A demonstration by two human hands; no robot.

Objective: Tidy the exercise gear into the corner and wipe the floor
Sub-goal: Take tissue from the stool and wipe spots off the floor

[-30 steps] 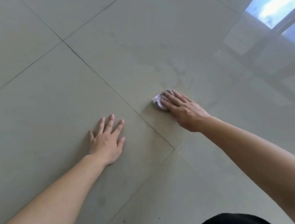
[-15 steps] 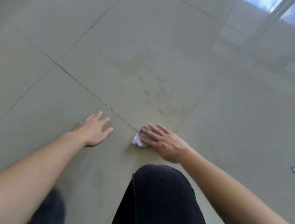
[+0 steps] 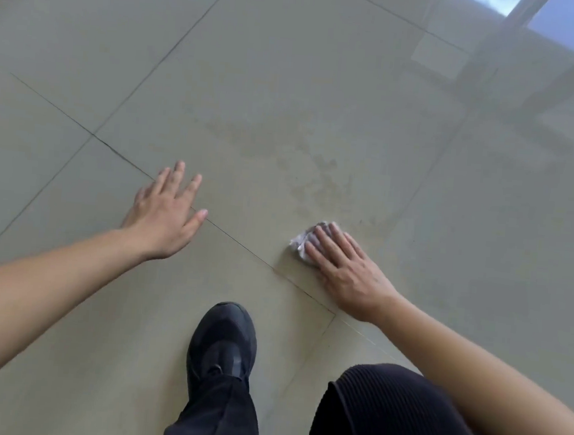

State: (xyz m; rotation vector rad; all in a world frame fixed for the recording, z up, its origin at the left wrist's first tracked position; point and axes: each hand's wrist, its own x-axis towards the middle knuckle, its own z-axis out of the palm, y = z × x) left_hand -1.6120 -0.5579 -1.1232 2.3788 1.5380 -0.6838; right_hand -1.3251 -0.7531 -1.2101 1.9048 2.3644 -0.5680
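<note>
My right hand (image 3: 346, 270) lies flat with straight fingers on a crumpled white tissue (image 3: 300, 241), pressing it against the beige tiled floor (image 3: 289, 80). Only the tissue's left edge shows past my fingertips. My left hand (image 3: 165, 214) is spread wide, fingers straight, holding nothing, over the floor to the left of a tile joint; whether it touches the floor is unclear. A faint smeared patch (image 3: 316, 182) marks the tile just beyond the tissue. No exercise gear is in view.
My black shoe (image 3: 222, 342) stands on the floor at the bottom centre, and my knee in dark ribbed trousers (image 3: 386, 417) is bent at the bottom right. A window reflection (image 3: 533, 37) shines on the tiles at the top right.
My view has risen and a foot has stepped forward into sight. My right hand has slid the tissue across the tile. My left hand has shifted and spread wider.
</note>
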